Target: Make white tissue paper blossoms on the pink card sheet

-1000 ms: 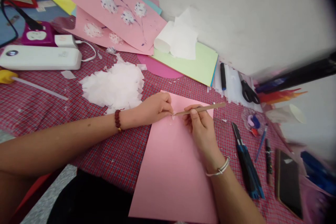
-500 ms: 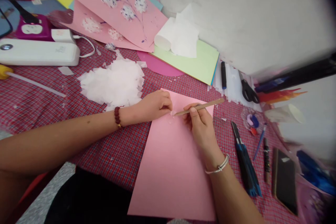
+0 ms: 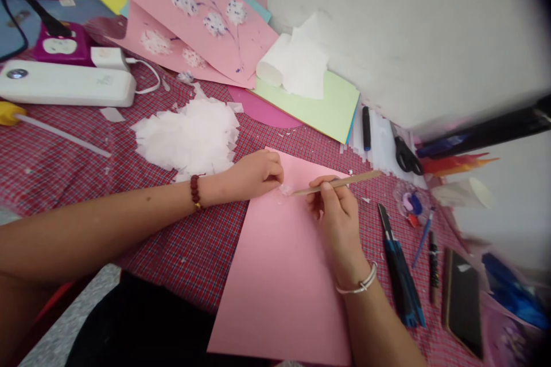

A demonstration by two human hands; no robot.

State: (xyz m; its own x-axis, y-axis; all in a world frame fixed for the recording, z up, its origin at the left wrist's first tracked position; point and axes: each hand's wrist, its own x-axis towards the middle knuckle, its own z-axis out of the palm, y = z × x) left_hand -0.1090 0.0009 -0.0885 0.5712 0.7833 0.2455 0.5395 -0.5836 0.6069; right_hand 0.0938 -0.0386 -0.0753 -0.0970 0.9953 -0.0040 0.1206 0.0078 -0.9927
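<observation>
A pink sheet of paper (image 3: 288, 275) lies before me on the checked cloth. My right hand (image 3: 338, 212) pinches a thin flat wooden stick (image 3: 355, 179), its tip pointing left at a small whitish patch (image 3: 284, 189) near the sheet's top. Close beside that patch, my left hand (image 3: 262, 175) rests on the sheet's upper left edge with its fingers curled together; what they hold, if anything, is hidden. Left of this hand spreads a pile of torn white tissue pieces (image 3: 189, 135).
Pink sheets with white puffy flowers (image 3: 215, 23) lie at the back, near a tissue roll (image 3: 275, 60) on green paper (image 3: 336, 106). On the right are a box cutter (image 3: 400, 275), scissors (image 3: 407, 157) and a phone (image 3: 461, 298). A white power bank (image 3: 69, 83) sits left.
My right hand has drawn the stick slightly right, away from the left fingers and the whitish patch. The left hand stays nearly in place. The whole view has shifted a little.
</observation>
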